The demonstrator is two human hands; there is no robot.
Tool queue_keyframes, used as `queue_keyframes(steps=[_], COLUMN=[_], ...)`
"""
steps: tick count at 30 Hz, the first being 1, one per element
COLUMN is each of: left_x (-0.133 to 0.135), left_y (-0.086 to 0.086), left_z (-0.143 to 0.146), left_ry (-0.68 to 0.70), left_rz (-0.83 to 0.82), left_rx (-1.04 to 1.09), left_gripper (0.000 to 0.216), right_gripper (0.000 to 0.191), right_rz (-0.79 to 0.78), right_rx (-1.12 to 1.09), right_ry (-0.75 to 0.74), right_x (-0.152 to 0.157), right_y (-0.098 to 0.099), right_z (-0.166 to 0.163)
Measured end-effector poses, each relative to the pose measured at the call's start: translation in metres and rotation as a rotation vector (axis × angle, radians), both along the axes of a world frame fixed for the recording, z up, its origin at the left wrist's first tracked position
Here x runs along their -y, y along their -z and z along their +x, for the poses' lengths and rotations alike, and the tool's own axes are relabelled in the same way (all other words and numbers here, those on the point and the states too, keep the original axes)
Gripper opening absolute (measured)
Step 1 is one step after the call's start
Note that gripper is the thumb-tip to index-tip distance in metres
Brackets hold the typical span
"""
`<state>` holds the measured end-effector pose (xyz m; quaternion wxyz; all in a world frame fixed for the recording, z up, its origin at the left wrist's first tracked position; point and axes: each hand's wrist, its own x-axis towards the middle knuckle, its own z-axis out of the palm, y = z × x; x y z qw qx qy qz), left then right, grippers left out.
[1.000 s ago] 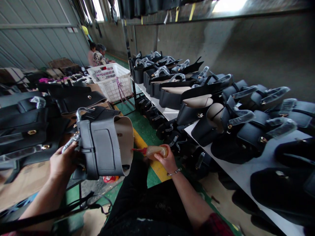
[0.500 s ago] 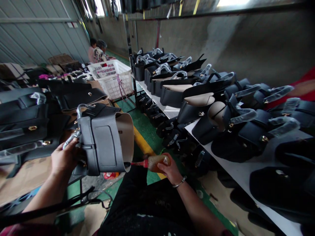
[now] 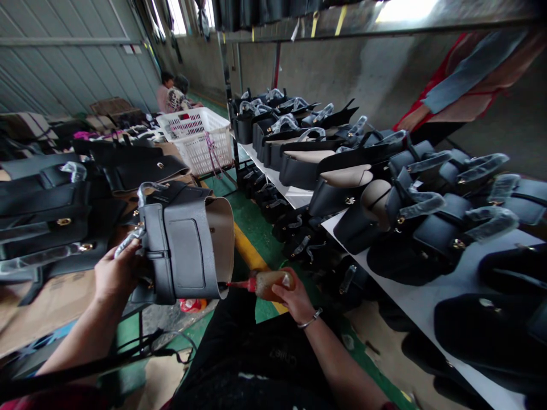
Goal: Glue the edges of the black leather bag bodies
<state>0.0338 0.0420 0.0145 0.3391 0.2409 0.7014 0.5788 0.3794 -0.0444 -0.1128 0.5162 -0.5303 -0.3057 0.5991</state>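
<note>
My left hand (image 3: 114, 273) grips a dark grey handbag (image 3: 183, 250) by its top, holding it on its side so the open bottom with its beige lining faces right. My right hand (image 3: 294, 296) holds a squeeze bottle (image 3: 267, 283) of amber glue with a red nozzle. The nozzle tip touches the lower edge of the bag's open end. A bracelet sits on my right wrist. My dark trousers fill the lower middle.
A white table (image 3: 384, 267) on the right carries several dark handbags. More bags lie on cardboard at the left. A white plastic basket (image 3: 199, 136) stands behind. Two people sit far back, and another person's sleeve (image 3: 461, 74) reaches in at top right.
My right hand brought the glue bottle down and left, until the nozzle met the bag's lower edge. A person's arm has come into view at top right.
</note>
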Motion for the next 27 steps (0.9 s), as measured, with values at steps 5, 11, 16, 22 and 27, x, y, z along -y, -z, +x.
queue_keyframes(steps=[5,11,16,22,27], left_x=[0.0,-0.001,-0.002,-0.001,0.001], left_y=[0.0,0.003,0.007,0.0,-0.001], left_z=[0.0,-0.002,-0.007,-0.002,0.0], left_ry=[0.0,-0.002,0.003,-0.018,-0.021], left_rz=[0.032,0.052,0.062,0.047,0.059], left_rx=[0.01,0.029,0.03,0.044,0.04], left_gripper=[0.018,0.027,0.032,0.039,0.042], right_gripper=[0.052,0.047,0.047,0.051,0.051], right_rz=[0.029,0.117,0.126,0.087,0.049], right_rx=[0.047,0.108,0.171,0.16,0.133], right_ry=[-0.019,0.025,-0.031,0.126,0.094], right_x=[0.006,0.005,0.009,-0.001,-0.009], right_y=[0.002,-0.004,-0.005,-0.004,0.002], right_z=[0.003,0.008,0.006,0.005,0.004])
